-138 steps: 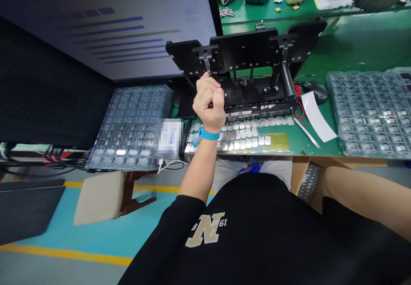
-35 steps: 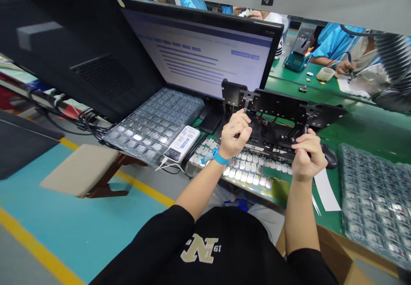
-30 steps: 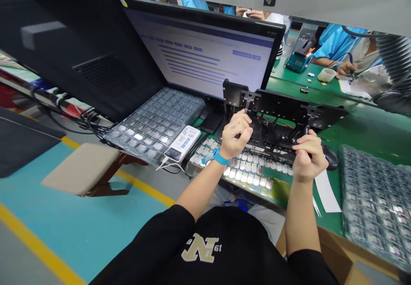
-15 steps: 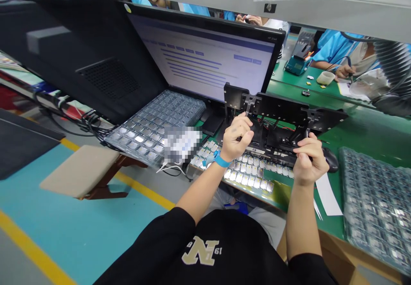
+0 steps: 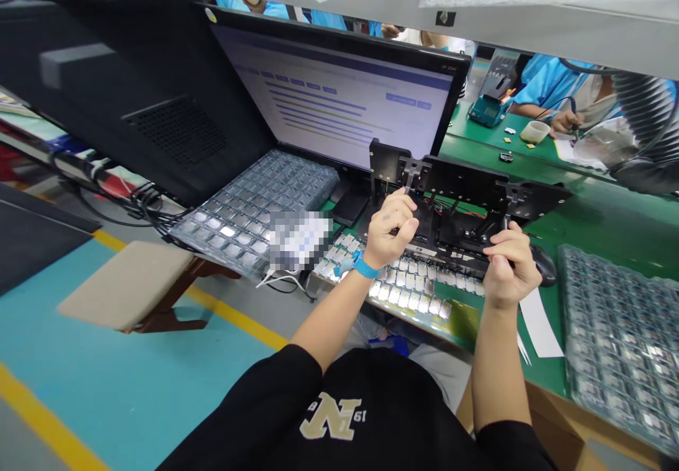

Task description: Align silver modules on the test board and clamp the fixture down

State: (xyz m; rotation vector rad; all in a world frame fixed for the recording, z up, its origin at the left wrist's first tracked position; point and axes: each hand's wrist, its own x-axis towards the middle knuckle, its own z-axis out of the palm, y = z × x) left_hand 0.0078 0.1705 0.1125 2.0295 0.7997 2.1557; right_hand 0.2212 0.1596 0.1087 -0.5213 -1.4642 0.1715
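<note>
Black fixture (image 5: 461,177), two-handed

Left hand (image 5: 391,229): grip curled closed round the left lever (image 5: 407,189); right hand (image 5: 510,266) likewise round the right lever (image 5: 506,222). The fixture stands on the counter (image 5: 599,216), hiding the monitor (image 5: 329,96)'s corner. The left forearm (image 5: 337,313) crosses metal plates (image 5: 404,297); the right hand partly hides a mouse (image 5: 545,267).

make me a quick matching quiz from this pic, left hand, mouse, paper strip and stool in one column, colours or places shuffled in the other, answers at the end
Column one
1. left hand
2. computer mouse
3. paper strip
4. stool

Column two
A. beige seat, on the floor
B. white, on the green bench beside the tweezers
C. blue band around its wrist
D. black, next to the right hand

Right pairs: 1-C, 2-D, 3-B, 4-A
</note>
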